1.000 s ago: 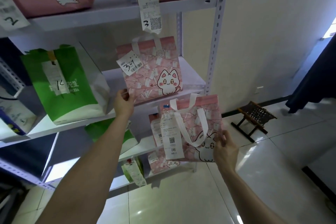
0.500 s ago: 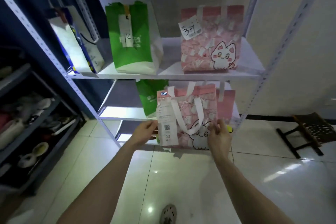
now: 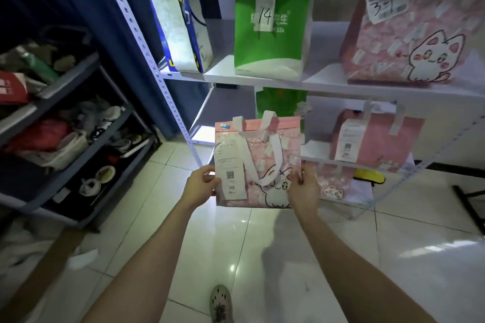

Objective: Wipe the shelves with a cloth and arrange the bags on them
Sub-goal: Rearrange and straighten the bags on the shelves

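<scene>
Both hands out front, holding one pink bag (image 3: 265, 162) upright in the air, in front of the lower shelf (image 3: 312, 158) and above the tiled floor (image 3: 236, 238).

Left hand (image 3: 200, 183): closed on the bag's left edge, thumb over the front next to the long white receipt (image 3: 229, 162) that hangs down the bag's face; "046" printed near its bottom.
Right hand (image 3: 304, 187): closed on the bag's right edge, fingers (image 3: 295, 178) pressing the front by the cat drawing.
Bag's white handles flop forward over its face.

Upper shelf (image 3: 275, 81), left to right: blue and white bag (image 3: 181, 23), leaning; green bag (image 3: 270, 21) with a slip marked "14"; second pink cat bag (image 3: 409, 29) with a tag marked "34". All three stand apart from one another.

Lower shelf: another green bag (image 3: 278, 102) behind the held one; a pink bag with label (image 3: 372, 139) to the right.
Below that, a small pink cat bag (image 3: 333, 186) and something yellow (image 3: 370, 178), partly hidden.

Far left: dark rack (image 3: 78, 102) crammed with shoes and cloth items, blurred.
One shoe (image 3: 221, 303) visible at bottom centre on the floor.
</scene>
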Tool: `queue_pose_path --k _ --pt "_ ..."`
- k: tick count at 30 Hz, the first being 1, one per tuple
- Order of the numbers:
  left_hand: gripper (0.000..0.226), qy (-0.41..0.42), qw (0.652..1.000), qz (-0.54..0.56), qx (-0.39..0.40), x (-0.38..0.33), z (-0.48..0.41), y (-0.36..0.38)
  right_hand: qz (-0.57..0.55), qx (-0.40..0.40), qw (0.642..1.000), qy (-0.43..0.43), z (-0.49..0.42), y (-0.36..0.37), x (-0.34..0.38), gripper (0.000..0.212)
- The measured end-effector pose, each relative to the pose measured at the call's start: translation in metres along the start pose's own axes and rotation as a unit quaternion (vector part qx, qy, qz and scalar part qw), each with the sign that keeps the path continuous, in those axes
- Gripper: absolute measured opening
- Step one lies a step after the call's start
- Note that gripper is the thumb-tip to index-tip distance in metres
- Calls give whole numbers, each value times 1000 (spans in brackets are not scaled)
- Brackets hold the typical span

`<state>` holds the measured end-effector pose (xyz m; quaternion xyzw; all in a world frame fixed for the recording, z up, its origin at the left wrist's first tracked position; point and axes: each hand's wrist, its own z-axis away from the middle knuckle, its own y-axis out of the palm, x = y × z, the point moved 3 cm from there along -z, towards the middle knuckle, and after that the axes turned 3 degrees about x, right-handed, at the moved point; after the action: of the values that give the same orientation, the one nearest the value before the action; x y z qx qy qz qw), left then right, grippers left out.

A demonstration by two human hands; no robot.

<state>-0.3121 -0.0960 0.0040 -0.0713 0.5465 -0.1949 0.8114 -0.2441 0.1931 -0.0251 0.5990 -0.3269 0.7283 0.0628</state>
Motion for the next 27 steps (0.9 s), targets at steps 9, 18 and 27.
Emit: queue_pose_path --k 9,18,27 --pt "12 -4 997 -69 -15 23 -62 -109 53 68 995 52 11 119 51 32" --pt "13 42 976 -208 -52 35 -128 -152 280 146 948 44 -27 192 56 41" --pt "6 142 962 -188 -137 56 -235 -135 267 69 961 -11 -122 239 34 40"
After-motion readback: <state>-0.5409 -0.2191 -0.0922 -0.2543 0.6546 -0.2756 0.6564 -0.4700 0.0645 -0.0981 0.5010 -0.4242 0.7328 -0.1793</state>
